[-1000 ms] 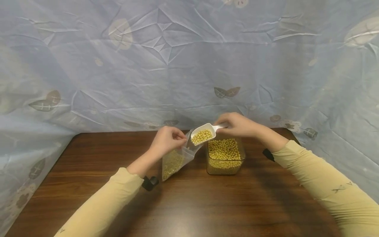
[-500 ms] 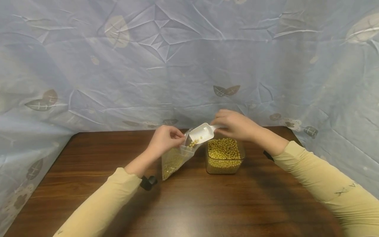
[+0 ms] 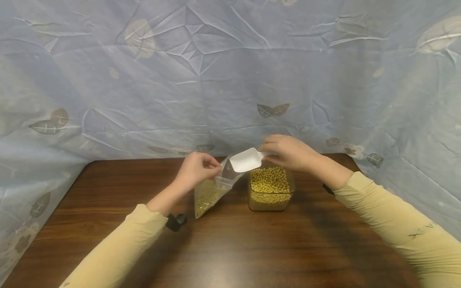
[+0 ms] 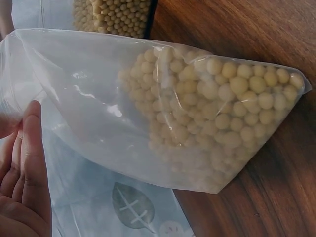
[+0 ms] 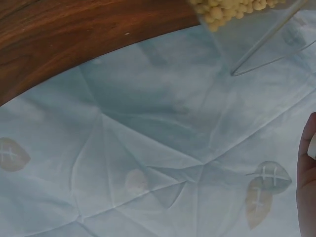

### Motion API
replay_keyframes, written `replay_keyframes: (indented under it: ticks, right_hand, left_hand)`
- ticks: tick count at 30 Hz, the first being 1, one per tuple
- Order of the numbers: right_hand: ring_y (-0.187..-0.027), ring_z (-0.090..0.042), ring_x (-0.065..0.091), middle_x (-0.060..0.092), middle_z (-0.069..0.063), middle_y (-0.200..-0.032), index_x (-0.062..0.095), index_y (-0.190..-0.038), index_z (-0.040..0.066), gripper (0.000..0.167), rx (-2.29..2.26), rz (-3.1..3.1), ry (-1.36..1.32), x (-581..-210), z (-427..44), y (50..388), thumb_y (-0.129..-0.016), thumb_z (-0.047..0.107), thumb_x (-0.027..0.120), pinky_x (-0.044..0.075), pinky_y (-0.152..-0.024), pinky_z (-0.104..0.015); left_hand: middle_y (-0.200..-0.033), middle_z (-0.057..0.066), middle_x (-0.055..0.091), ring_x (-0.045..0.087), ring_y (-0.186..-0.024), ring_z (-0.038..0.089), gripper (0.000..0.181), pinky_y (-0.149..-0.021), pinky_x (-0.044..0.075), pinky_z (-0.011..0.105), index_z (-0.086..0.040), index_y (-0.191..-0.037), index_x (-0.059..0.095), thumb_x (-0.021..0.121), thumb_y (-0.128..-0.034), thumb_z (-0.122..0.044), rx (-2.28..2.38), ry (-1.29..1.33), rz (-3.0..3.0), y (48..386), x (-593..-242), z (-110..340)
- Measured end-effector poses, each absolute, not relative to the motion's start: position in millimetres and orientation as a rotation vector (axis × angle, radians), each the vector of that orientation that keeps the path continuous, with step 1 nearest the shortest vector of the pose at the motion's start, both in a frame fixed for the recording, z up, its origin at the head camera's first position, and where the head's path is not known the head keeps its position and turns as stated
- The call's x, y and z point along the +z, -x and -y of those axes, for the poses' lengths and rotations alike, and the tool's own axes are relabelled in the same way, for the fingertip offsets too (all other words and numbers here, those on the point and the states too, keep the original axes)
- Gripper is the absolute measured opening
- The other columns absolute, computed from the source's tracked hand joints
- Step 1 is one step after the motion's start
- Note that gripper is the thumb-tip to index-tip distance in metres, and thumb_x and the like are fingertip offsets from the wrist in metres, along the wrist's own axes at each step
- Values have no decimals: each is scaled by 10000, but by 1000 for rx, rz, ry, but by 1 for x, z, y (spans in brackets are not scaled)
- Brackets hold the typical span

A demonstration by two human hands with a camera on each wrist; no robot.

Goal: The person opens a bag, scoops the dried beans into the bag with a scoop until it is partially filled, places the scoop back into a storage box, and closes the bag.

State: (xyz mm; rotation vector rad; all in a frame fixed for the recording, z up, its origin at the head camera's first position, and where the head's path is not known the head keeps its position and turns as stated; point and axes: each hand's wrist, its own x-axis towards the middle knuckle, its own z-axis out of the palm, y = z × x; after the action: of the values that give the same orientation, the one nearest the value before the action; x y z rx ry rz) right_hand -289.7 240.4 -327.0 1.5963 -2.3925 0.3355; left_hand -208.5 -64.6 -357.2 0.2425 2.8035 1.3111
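Observation:
A clear zip bag [image 3: 209, 196], partly filled with yellow soybeans [image 4: 237, 98], stands slanted on the table. My left hand [image 3: 197, 170] pinches its upper edge between thumb and fingertips. The right hand [image 3: 288, 152] grips the handle of a white scoop [image 3: 246, 160], whose tilted bowl holds no beans and has its lip at the bag's mouth. Below the scoop stands a clear square container [image 3: 271, 202] holding many soybeans. In the right wrist view, only a strip of the right hand [image 5: 307, 173] shows at the edge, and the scoop is mostly out of frame.
The dark wooden table [image 3: 230, 248] ends at a light blue cloth [image 3: 230, 88] with a leaf pattern, which hangs behind and at both sides. A black wrist strap part [image 3: 176, 222] hangs under the left wrist.
The scoop held soybeans one second ago. They have slid over its lip into the bag, leaving its bowl bare. Both hands keep their grips, nearly in the same place.

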Motion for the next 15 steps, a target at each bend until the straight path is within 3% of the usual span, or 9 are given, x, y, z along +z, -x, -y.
replay_keyframes:
  ticks: [11,15]
  right_hand:
    - [-973,-282,684,733,-124,-1040,763,-1163,-20,262,373,2524,-1498,-323,-262,291,-914,46,806,597,-899,-447]
    - [-969,-298,684,722,-135,-1023,756,-1143,-39,242,360,2531,-1498,-320,-272,292,-916,37,794,571,-1019,-525]
  left_hand:
    - [-940,137,827,798,-732,213,125,-677,604,272,-41,-1014,818,784,-959,-148,1324,-236,-2789,207,-358,66]
    - [-923,127,828,788,-728,208,132,-662,586,260,-47,-1018,818,780,-958,-158,1321,-234,-2797,205,-357,69]
